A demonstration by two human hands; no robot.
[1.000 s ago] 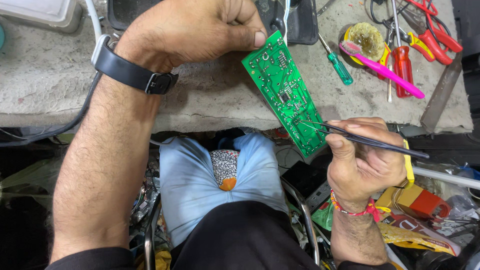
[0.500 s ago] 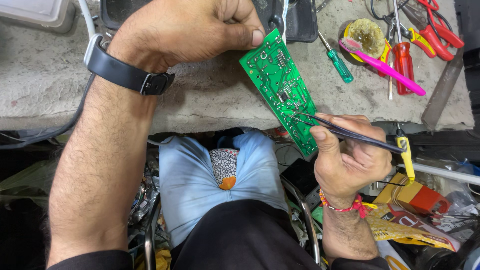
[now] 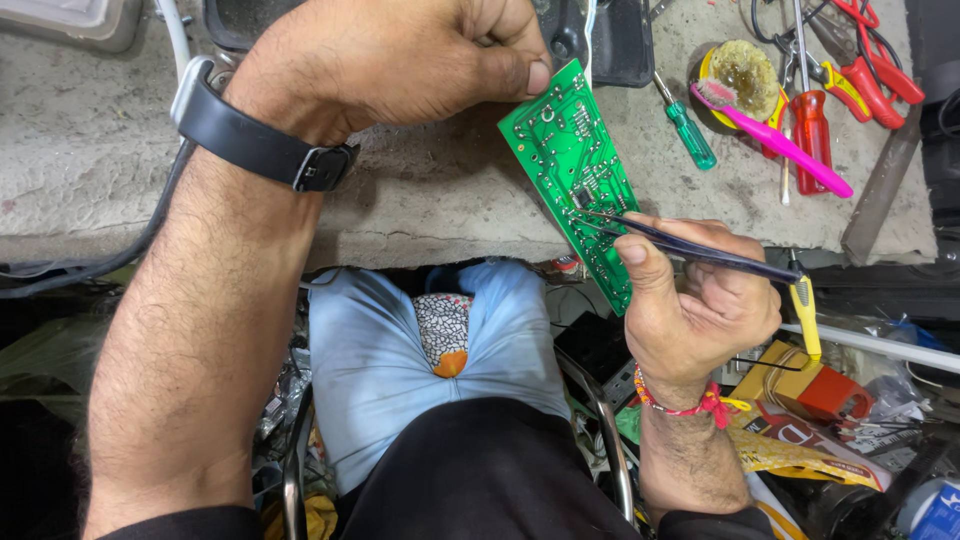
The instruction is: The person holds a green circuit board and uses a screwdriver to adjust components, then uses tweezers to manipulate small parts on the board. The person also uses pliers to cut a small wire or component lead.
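The left hand (image 3: 400, 60) pinches the top corner of a green circuit board (image 3: 583, 180) between thumb and fingers, tilting it above the bench edge (image 3: 420, 215) so its soldered face shows. The right hand (image 3: 700, 300), fingers closed on dark tweezers (image 3: 700, 250), sets their tips on the board's middle; screwdrivers (image 3: 812, 120) and a pink toothbrush (image 3: 775, 140) lie near.

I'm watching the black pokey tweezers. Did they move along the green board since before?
Yes. The tweezers slid up the green circuit board, from near its lower end toward the black chip in its middle, carried by the right hand.
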